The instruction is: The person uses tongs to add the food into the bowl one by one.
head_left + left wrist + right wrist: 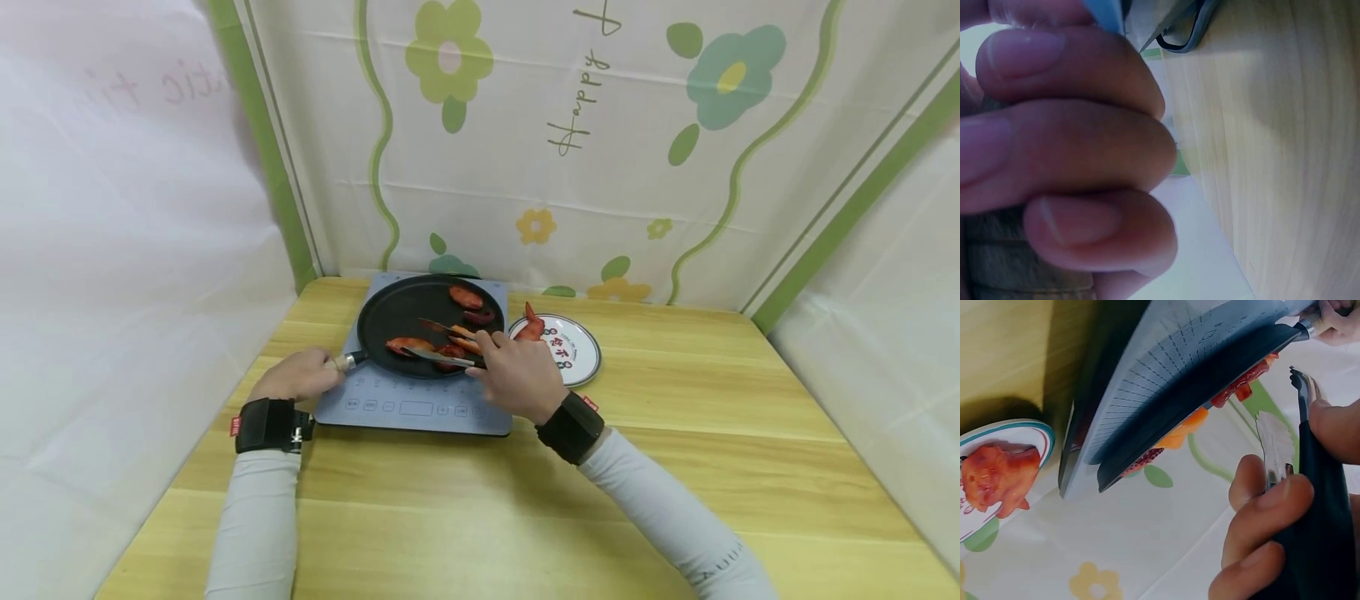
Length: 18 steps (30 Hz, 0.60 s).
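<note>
My left hand [300, 375] grips the handle [347, 362] of a round black frying pan [397, 312]. In the left wrist view its fingers [1079, 144] curl round the wood-coloured grip [1022, 256]. Tongs [442, 357] with black handles and metal tips are held in my right hand [525, 375], over the pan's near right side. In the right wrist view the tongs' tips [1300, 381] stand apart with nothing between them. Several red and orange food pieces lie in the pan, among them a reddish piece [408, 345] by the tongs and an oval one [466, 297] near the far rim.
Beneath the pan is a pale blue induction cooker [390, 408] with a button panel at its front. Right of it, a white plate [585, 350] bears a red chicken-wing-like piece [532, 325]. Fabric walls [495, 167] enclose the wooden table [675, 375] at the back and sides.
</note>
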Available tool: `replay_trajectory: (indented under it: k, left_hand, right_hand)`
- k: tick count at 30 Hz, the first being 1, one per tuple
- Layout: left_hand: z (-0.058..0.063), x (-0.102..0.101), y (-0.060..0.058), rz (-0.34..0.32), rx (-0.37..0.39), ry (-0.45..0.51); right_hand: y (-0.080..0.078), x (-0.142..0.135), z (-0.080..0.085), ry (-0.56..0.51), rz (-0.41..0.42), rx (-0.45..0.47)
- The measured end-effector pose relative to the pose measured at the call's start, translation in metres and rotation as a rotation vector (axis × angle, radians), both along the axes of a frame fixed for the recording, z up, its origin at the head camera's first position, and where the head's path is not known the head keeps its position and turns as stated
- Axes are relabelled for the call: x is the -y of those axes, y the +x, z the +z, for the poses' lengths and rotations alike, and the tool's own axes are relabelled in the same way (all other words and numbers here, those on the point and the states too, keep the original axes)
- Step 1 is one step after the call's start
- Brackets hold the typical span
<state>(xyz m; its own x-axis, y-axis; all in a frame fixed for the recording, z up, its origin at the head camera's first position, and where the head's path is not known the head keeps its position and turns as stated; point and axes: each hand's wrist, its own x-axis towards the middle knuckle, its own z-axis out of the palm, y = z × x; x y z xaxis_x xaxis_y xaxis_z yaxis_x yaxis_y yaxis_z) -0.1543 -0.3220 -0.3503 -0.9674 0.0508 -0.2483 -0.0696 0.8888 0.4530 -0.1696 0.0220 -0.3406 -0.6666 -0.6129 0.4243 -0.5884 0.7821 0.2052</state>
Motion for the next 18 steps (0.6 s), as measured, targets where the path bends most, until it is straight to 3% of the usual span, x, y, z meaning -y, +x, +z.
replay_trajectory:
  k: [8, 18]
  left_hand:
    - [-0.001, 0.002, 0.000, 0.004, 0.000, 0.003]
    - [-0.002, 0.002, -0.002, -0.011, 0.005, 0.001]
  right_hand:
    - [0.006, -0.012, 0.001, -0.022, -0.020, 0.050]
    - [0.010, -0.029, -0.001, -0.051, -0.046, -0.001]
